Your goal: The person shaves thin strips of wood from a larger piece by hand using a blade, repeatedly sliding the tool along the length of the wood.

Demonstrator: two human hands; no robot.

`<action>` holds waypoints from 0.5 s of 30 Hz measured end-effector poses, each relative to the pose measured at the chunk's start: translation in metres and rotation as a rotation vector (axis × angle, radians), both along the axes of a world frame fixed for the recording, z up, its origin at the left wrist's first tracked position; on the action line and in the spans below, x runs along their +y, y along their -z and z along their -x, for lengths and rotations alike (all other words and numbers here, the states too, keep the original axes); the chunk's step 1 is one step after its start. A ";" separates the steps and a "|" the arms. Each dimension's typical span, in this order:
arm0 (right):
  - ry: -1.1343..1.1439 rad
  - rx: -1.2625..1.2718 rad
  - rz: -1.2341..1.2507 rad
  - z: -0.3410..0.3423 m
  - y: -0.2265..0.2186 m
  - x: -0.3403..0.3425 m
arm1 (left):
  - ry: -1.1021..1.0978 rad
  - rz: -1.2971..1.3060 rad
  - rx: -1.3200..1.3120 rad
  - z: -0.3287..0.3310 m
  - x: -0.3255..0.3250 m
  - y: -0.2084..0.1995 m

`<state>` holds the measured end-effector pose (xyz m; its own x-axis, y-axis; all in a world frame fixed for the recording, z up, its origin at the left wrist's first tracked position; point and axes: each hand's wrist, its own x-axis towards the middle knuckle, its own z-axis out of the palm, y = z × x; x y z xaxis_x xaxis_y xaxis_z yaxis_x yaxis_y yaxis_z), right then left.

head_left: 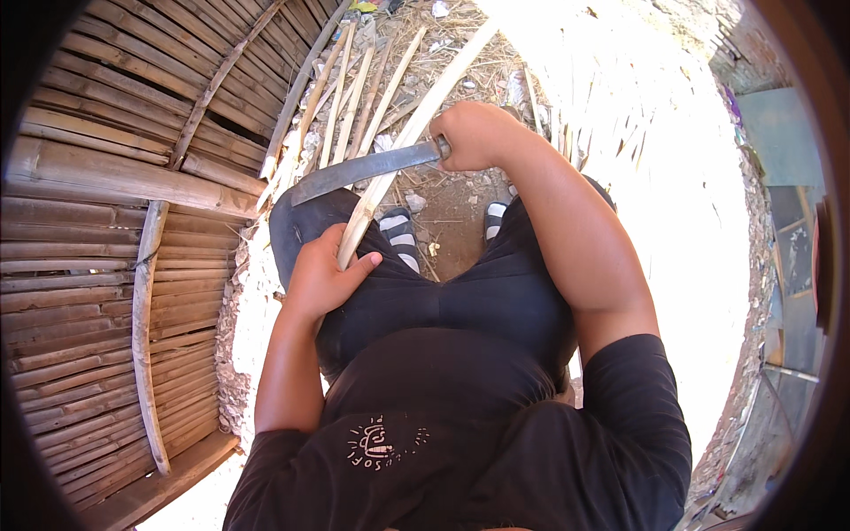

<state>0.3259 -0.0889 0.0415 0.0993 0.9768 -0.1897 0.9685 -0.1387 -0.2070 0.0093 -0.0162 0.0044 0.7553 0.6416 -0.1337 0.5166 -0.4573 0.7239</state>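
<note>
My right hand [481, 137] is closed round the handle of a machete [367, 168]. Its broad grey blade points left and lies across a long pale bamboo strip [416, 124], above my left thigh. My left hand [326, 276] grips the near end of that strip, the thumb along one side and the other fingers mostly hidden. From there the strip slants up and away to the right, passing under the blade to the far ground. Whether the edge bites into the strip I cannot tell.
Several split bamboo sticks [356, 102] lie on the littered ground beyond my knees. A bamboo-slat wall [80, 257] stands close on the left. My sandalled feet [400, 237] rest on bare soil. Strong sunlight washes out the ground on the right.
</note>
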 end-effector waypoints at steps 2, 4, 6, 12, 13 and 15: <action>0.069 -0.027 -0.049 -0.010 0.012 0.002 | 0.016 0.012 0.006 -0.001 0.001 -0.001; 0.196 -0.060 -0.068 -0.018 0.020 0.006 | 0.041 -0.014 -0.010 -0.001 0.003 0.001; 0.194 -0.035 -0.104 -0.022 0.022 0.006 | 0.048 -0.004 0.016 0.000 0.004 0.001; -0.033 -0.039 -0.099 -0.005 0.030 0.008 | 0.081 -0.049 0.043 0.003 0.006 -0.002; -0.059 -0.042 -0.082 0.000 0.026 0.011 | 0.068 -0.082 0.024 0.004 0.006 0.000; 0.037 -0.037 -0.041 0.000 0.013 0.010 | 0.055 -0.029 0.002 0.006 0.006 0.000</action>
<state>0.3255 -0.0786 0.0283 0.1419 0.9792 -0.1450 0.9699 -0.1668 -0.1774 0.0029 -0.0103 0.0040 0.7891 0.6031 -0.1168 0.4914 -0.5057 0.7090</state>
